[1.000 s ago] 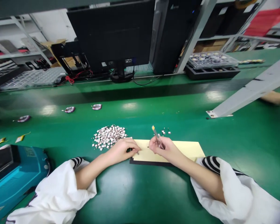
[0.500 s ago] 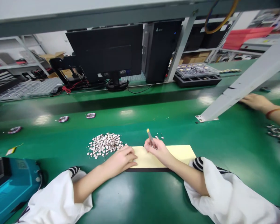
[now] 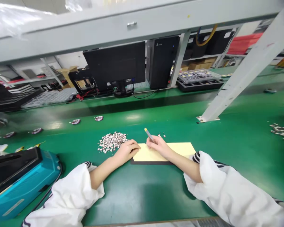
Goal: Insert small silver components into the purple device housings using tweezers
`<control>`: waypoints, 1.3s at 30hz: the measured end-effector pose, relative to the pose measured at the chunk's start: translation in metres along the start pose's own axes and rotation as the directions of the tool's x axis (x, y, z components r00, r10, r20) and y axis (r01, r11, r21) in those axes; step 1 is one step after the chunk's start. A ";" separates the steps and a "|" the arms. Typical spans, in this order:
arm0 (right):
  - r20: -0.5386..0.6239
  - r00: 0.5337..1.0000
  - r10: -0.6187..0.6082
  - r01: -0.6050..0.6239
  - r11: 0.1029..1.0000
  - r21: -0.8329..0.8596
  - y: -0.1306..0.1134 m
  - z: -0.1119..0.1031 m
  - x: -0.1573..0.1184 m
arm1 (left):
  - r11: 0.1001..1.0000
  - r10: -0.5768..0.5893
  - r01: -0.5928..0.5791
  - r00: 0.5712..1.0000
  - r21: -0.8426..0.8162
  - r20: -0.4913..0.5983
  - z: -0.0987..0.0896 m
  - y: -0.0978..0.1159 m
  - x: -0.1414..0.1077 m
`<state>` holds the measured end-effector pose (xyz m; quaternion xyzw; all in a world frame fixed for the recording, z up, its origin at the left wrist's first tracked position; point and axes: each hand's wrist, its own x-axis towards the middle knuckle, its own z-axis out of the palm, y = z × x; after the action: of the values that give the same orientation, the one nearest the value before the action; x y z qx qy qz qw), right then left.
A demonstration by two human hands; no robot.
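On the green worktop lies a pale yellow sheet (image 3: 182, 149) on a thin dark board, whose edge shows along its near side. My right hand (image 3: 159, 147) is closed in a pen grip around a slim grey tool (image 3: 150, 135) with a yellow upper end; its tip is hidden by the fingers. My left hand (image 3: 126, 151) rests on the sheet's left end, fingers bent and a gap between them and the thumb. Left of it is a loose pile of small whitish parts (image 3: 111, 142). Two similar small parts (image 3: 162, 135) lie just beyond the sheet.
A teal and black machine (image 3: 28, 179) stands at left. Several small rounded devices (image 3: 99, 118) lie farther back. Behind are a monitor (image 3: 115, 64), a black tower (image 3: 163, 63) and stacked trays (image 3: 198, 78). A slanted white post (image 3: 236, 75) stands at right, near another parts pile (image 3: 282, 131).
The camera view has shifted, showing more of the shelf above and the bench's near edge. Another person's hand at the right has left the view. Both my hands remain at the sheet.
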<state>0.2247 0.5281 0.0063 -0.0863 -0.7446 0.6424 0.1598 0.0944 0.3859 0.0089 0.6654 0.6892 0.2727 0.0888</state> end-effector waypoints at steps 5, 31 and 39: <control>0.012 1.000 -0.014 0.014 1.000 -0.001 -0.001 -0.001 0.001 | 0.993 -0.085 0.074 0.990 -0.093 -0.116 -0.004 -0.007 0.002; 0.027 0.984 0.175 -0.177 0.975 0.133 -0.009 0.007 0.000 | 0.939 0.019 -0.132 0.942 -0.318 -0.335 0.003 0.004 0.008; 0.063 0.966 0.251 -0.256 0.962 0.097 -0.021 0.020 0.001 | 0.966 0.023 -0.137 0.890 -0.219 -0.455 0.004 0.002 0.003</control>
<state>0.2186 0.5066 0.0242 -0.1564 -0.6965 0.6975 0.0619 0.0978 0.3895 0.0069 0.5964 0.6238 0.5052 -0.0027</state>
